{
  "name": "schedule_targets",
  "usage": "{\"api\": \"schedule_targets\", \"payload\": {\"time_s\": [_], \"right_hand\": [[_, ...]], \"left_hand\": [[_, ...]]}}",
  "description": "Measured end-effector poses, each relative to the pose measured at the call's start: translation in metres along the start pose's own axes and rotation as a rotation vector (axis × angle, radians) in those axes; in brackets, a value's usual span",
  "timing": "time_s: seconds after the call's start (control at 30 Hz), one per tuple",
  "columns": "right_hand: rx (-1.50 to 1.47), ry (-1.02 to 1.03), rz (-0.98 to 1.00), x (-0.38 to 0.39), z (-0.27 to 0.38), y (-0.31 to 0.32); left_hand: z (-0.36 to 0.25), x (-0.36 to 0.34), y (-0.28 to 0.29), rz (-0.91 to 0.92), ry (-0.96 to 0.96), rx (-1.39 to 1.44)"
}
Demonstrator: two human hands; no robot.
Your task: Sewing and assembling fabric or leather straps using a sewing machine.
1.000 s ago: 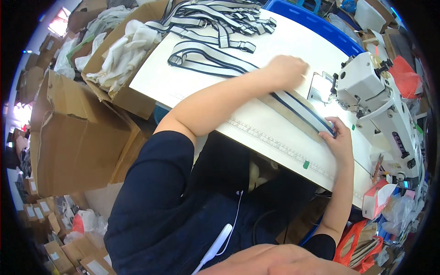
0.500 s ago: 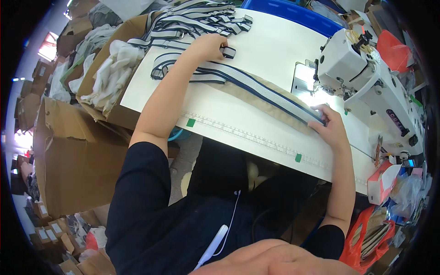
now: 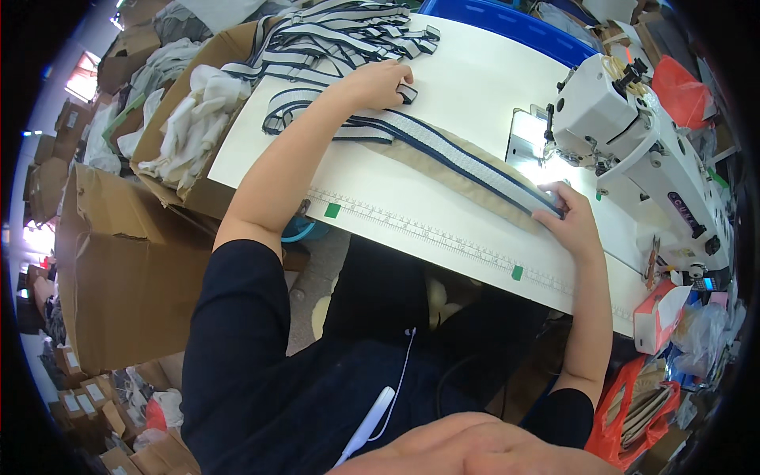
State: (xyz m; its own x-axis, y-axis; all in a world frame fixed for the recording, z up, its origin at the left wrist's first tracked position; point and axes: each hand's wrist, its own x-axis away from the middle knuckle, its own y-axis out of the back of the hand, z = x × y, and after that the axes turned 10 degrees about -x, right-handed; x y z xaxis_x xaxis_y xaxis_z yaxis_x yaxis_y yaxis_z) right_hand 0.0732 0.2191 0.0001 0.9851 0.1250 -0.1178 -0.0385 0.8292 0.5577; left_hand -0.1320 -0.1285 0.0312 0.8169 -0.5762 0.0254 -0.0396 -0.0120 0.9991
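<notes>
Since half a second ago the left hand [image 3: 381, 83] has slid farther out along the strap [image 3: 443, 150], arm now nearly straight; right hand [image 3: 571, 222] much where it was. Head view only. Strap: woven band, pale grey-white centre, dark navy edges, lying flat and diagonal across the white surface [image 3: 475, 87] on top of a tan fabric strip [image 3: 467, 176]. Left hand curled, fingers bent down onto the strap's far end beside a dark buckle [image 3: 408, 93]; whether it pinches the strap or only presses it, cannot tell. Right hand partly closed, fingertips pinning the strap's near end against the surface just in front of the white sewing machine [image 3: 625, 127]. More straps of the same pattern heaped [image 3: 348, 36] at the far edge. A printed ruler band [image 3: 443, 235] runs along the surface's near edge with two small green square tabs [image 3: 332, 210]. Left of the surface, open brown cardboard boxes [image 3: 119, 261], one holding white cloth [image 3: 190, 119]. Blue bin [image 3: 514, 24] behind. At right, a red-and-white carton [image 3: 661, 313] and orange-red bags [image 3: 633, 412].
</notes>
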Motion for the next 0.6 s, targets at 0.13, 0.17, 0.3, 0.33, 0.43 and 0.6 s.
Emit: {"api": "schedule_targets", "payload": {"time_s": [0.13,0.17,0.3,0.33,0.43,0.6], "right_hand": [[-0.003,-0.005,-0.001,0.001,0.000,0.001],[-0.006,-0.004,-0.002,0.000,0.001,0.001],[0.006,0.003,0.012,-0.001,0.004,0.000],[0.014,0.018,0.014,-0.002,0.004,-0.001],[0.040,0.018,0.009,-0.001,-0.001,0.002],[0.044,0.004,0.017,0.000,-0.005,0.004]], "left_hand": [[-0.009,-0.005,-0.003,-0.007,0.019,-0.152],[-0.010,-0.006,-0.006,-0.051,0.033,-0.186],[-0.006,-0.002,-0.016,-0.370,0.039,-0.077],[-0.007,-0.002,-0.018,-0.368,0.040,-0.076],[-0.019,-0.003,-0.014,-0.518,0.019,0.078],[-0.040,0.011,-0.020,-0.471,-0.007,0.402]]}}
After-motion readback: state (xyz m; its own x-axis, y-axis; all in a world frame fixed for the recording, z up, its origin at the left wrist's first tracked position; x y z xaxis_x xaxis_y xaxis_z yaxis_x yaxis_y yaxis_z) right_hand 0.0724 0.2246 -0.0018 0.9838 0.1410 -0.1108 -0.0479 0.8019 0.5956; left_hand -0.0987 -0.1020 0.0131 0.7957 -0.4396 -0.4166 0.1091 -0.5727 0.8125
